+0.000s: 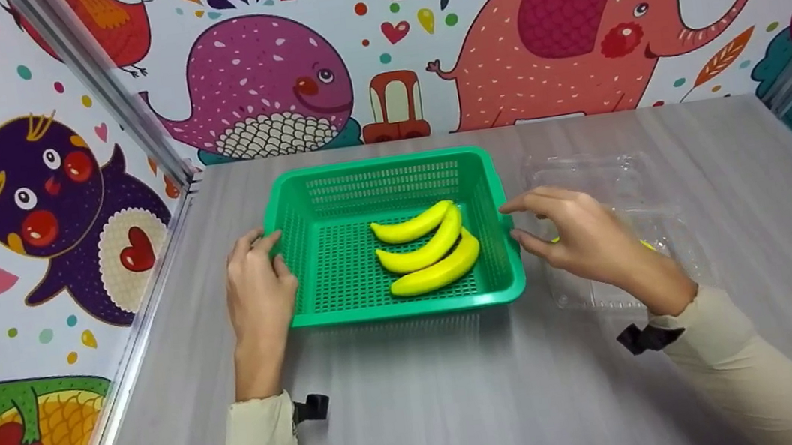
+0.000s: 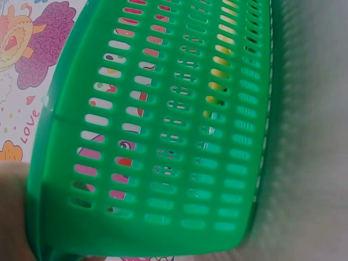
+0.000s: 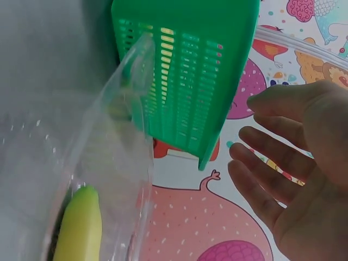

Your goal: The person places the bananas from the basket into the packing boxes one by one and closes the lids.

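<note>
A green plastic basket (image 1: 407, 309) with slotted walls stands on the grey table, three yellow bananas (image 1: 420, 250) lying in its right half. My left hand (image 1: 256, 285) grips the basket's left rim, its fingertips over the edge. In the left wrist view the slotted wall (image 2: 163, 125) fills most of the picture and only part of that hand shows at the rim. My right hand (image 1: 579, 234) is close by the right rim, thumb and fingers apart. The right wrist view shows this hand (image 3: 293, 163) with spread fingers and a gap to the basket (image 3: 185, 92).
A clear plastic clamshell box (image 1: 577, 283) lies with its lid raised right of the basket, partly under my right forearm. Inside it is another yellow banana (image 3: 80, 228). Walls with cartoon animals (image 1: 273, 86) bound the table at the back and left, with a metal rail (image 1: 99, 85) at the corner.
</note>
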The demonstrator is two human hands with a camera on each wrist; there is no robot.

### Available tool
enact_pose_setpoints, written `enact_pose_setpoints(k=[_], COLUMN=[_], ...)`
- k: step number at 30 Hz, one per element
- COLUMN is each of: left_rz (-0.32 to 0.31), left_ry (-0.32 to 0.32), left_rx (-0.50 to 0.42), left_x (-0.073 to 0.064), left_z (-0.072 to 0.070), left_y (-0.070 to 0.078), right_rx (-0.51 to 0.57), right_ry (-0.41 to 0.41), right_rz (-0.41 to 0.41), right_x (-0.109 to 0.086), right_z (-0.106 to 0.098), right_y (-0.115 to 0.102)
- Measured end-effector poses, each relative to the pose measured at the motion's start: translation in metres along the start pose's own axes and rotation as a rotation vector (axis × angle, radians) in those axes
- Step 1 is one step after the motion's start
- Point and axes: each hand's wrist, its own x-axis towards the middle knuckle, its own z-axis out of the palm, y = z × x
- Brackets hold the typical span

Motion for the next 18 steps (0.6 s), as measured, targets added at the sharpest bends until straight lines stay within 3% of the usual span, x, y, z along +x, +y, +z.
enact_pose_setpoints(k=[18], left_rz=[0.000], left_ry=[0.006], left_rx=[0.003], left_x=[-0.001], left_z=[-0.001], left_y=[0.001], right_rx=[0.093], right_ry=[-0.049], right_rz=[-0.035], right_x=[0.020], right_z=[0.028], right_y=[-0.022])
